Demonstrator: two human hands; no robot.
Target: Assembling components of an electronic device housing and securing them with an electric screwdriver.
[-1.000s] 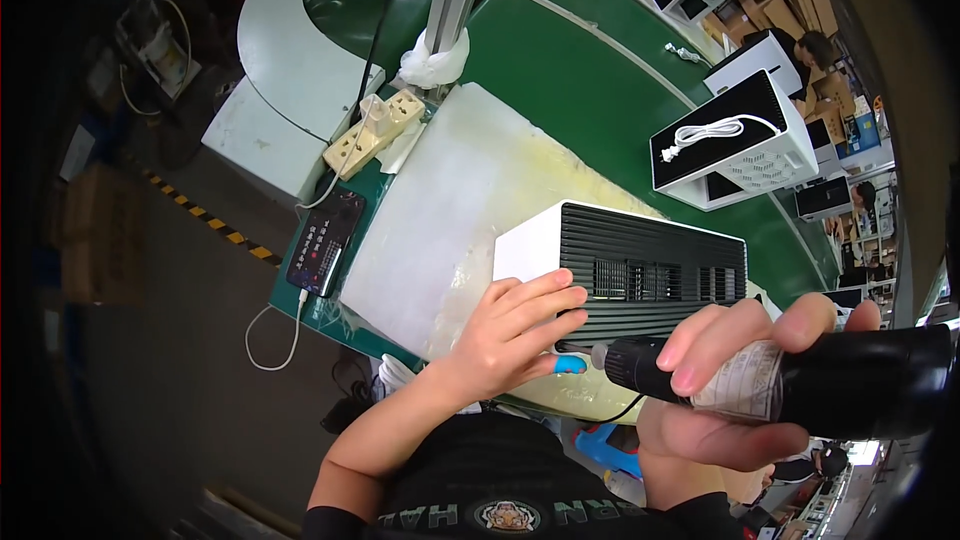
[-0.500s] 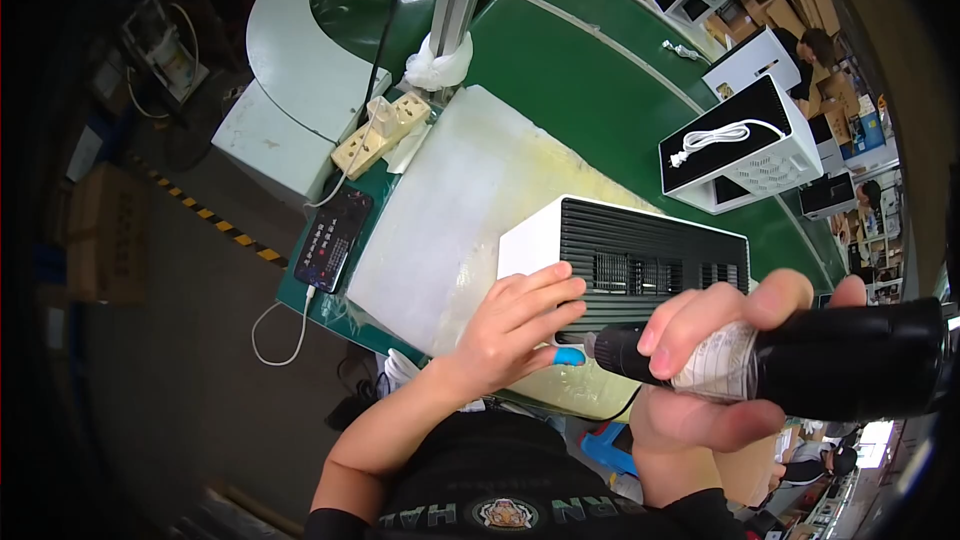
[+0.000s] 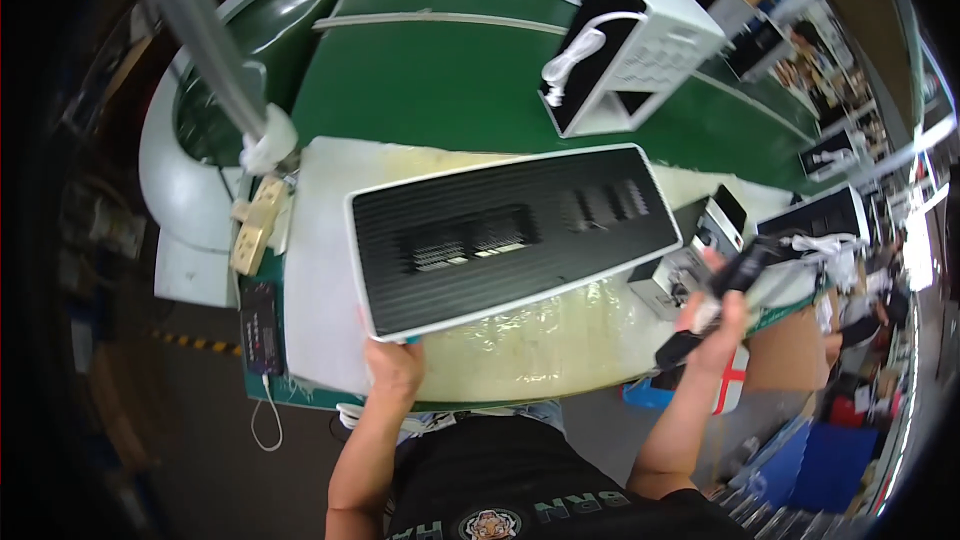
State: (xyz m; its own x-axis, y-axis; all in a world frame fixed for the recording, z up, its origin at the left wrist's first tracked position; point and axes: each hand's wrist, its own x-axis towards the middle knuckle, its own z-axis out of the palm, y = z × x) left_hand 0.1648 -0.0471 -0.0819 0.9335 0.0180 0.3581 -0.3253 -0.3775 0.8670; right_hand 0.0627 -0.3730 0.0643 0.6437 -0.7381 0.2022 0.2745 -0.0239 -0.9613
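A white box-shaped appliance [image 3: 460, 240] with a black slatted panel facing up lies across the padded part of the bench, its left end nearer me. My left hand [image 3: 394, 368] grips its near left corner, thumb side with a blue finger cover partly hidden by the edge. Off its right end, my right hand [image 3: 716, 335] is closed around a black electric screwdriver [image 3: 745, 268], blurred by motion. The tool points down toward the bench's front edge, apart from the appliance. Beyond the tool sits a small open grey-white box [image 3: 665, 285], its contents unclear.
A similar white appliance [image 3: 660, 45] with a bundled white cord stands on the green conveyor [image 3: 430, 70]. At left are a metal post [image 3: 215, 40], a power strip [image 3: 258, 227] and a phone [image 3: 260, 325] on a cable. Another corded unit [image 3: 825, 220] is at right.
The appliance has been turned and shifted left in view, its slatted panel now fully visible. My left hand has moved to its near corner. The screwdriver has swung away to the right.
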